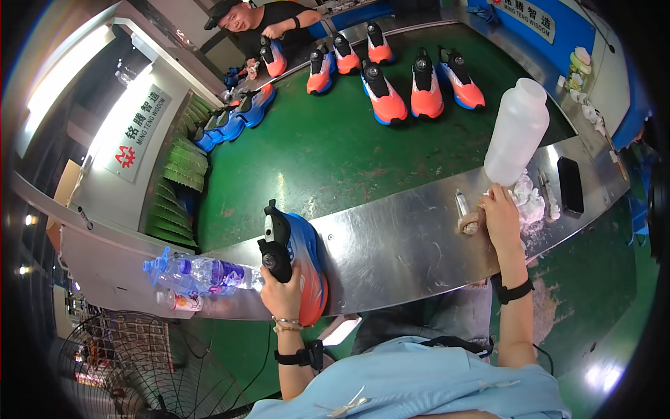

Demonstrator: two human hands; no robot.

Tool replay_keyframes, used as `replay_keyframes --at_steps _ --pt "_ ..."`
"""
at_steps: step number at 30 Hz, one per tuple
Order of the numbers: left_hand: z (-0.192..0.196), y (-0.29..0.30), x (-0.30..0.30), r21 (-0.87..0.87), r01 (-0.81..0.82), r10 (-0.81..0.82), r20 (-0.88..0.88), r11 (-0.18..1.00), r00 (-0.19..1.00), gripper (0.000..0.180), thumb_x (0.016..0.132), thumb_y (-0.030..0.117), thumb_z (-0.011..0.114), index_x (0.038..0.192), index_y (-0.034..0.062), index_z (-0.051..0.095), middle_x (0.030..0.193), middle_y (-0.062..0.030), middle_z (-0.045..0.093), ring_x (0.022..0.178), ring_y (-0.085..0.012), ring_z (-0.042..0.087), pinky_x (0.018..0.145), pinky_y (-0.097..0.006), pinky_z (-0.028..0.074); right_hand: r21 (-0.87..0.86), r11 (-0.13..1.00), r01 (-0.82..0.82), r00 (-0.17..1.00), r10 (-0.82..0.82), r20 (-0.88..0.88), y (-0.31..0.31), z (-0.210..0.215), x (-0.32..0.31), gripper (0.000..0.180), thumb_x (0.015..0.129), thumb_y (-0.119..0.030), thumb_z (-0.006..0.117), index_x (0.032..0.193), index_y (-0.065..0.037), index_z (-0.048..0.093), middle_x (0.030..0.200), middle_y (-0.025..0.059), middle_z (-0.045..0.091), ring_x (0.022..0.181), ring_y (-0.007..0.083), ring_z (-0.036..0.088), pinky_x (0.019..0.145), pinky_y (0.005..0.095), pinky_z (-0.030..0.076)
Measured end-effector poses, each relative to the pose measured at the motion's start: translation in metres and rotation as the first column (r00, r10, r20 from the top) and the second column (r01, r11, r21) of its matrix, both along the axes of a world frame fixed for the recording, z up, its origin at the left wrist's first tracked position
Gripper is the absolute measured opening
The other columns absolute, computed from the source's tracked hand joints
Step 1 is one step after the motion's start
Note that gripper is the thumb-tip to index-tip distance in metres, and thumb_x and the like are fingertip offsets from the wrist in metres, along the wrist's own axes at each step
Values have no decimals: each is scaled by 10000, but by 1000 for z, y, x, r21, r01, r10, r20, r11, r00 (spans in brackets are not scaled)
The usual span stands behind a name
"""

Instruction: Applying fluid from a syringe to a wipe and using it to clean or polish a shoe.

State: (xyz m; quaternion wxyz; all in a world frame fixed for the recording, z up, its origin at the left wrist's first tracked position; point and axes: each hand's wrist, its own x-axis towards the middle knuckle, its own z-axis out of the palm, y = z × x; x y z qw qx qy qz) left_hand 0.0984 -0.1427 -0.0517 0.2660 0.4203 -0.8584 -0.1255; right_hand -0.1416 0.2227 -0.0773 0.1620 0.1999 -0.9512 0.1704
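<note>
My left hand is closed round a blue and orange running shoe at the near edge of the metal ledge. The shoe lies tipped on its side, its sole toward the right, and black fittings stick out of its opening on the left. My right hand rests on the ledge at the foot of a white plastic bottle, fingers curled together; what they pinch, if anything, is hidden. Beside them sit a crumpled white wad, a small tan ring-shaped piece and a slim clear tube.
Several orange and blue shoes stand on the green belt, with more blue ones at its left. A person works at the far side. Clear bottles lie left, above a fan; a black phone lies right.
</note>
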Motion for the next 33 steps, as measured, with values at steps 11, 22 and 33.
replay_keyframes --at_steps 11,22,33 --pt "-1 2 -1 -38 16 -17 -12 999 1000 670 720 512 694 1125 15 499 680 -214 637 654 -431 625 592 -464 488 184 982 -40 972 81 -221 0 -19 -8 87 782 -113 561 835 -43 565 930 89 533 911 241 545 758 364 453" --pt "37 77 -25 -324 370 -460 -267 871 847 639 750 43 692 1312 22 390 1220 -170 527 1159 -314 497 1023 -420 346 -617 777 -124 990 138 -26 -28 60 45 109 791 20 609 885 -32 594 909 104 541 786 281 580 650 337 469" --pt "27 149 -44 110 927 -659 -673 359 335 379 793 -51 641 1158 34 589 1081 -138 659 932 -250 664 789 -320 514 -930 333 -157 681 719 142 -63 49 130 129 813 -18 655 940 -18 634 905 42 523 728 103 493 597 205 386"
